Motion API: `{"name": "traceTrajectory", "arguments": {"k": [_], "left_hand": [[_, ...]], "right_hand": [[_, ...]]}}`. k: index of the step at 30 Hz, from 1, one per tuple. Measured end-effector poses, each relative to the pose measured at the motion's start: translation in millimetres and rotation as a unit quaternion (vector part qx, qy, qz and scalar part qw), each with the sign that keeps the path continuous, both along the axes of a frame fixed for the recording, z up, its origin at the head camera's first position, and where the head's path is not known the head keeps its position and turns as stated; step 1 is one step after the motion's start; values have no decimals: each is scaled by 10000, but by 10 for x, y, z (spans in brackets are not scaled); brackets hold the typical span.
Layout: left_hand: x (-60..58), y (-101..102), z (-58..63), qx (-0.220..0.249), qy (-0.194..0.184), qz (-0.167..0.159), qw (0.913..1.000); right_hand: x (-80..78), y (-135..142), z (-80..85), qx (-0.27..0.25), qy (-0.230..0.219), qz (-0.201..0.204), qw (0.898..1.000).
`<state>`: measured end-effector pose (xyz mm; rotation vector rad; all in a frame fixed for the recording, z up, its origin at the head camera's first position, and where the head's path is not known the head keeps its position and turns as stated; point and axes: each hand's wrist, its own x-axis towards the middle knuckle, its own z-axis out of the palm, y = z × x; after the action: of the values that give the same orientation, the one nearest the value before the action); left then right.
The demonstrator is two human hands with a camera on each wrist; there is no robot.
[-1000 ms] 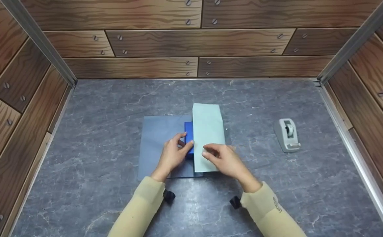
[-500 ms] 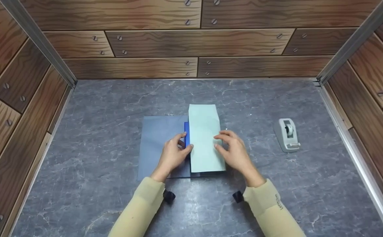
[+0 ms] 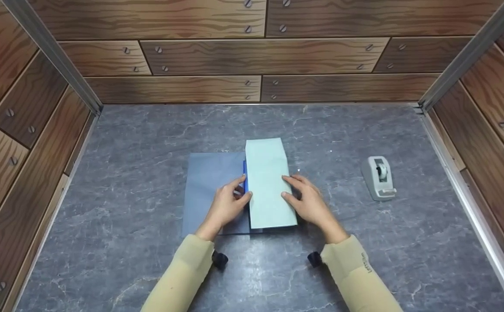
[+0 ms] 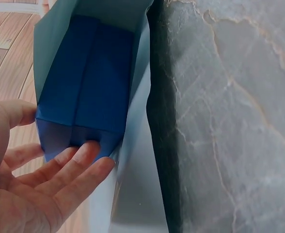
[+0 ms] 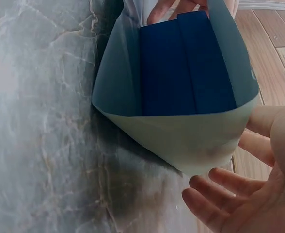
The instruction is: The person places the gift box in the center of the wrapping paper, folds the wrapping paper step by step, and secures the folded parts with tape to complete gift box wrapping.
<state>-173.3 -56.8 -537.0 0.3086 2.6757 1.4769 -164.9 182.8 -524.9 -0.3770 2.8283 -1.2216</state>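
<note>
A blue box (image 4: 101,77) lies on a sheet of paper, grey-blue (image 3: 213,186) on its face-up side. The sheet's pale mint side (image 3: 269,182) shows where its right part is folded over the box, covering most of it in the head view. My left hand (image 3: 225,203) holds the box's left end, thumb at its top edge and fingers against the end face. At the fold's right side my right hand (image 3: 311,204) touches the paper with its thumb and fingers spread. In the right wrist view the paper curves round the box.
A grey tape dispenser (image 3: 379,177) with a roll stands to the right on the marbled table (image 3: 126,173). Wood-patterned walls (image 3: 260,56) with metal corner posts enclose the back and sides.
The mint flap has shifted left over the box, leaving only a thin blue strip in sight. My right hand has moved from above the flap to its right edge. The left hand stays put.
</note>
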Motion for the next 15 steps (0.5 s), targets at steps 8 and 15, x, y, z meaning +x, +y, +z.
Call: {"name": "traceTrajectory", "arguments": {"k": [8,15], "left_hand": [[-9,19,11,-17,-135,100,9999],[-24,45,25,-247,-36,110,9996]], "right_hand": [[21,-76,-44,-282,-19,-217,9994],[46,-121,-52,-343,89,-400,9986]]}}
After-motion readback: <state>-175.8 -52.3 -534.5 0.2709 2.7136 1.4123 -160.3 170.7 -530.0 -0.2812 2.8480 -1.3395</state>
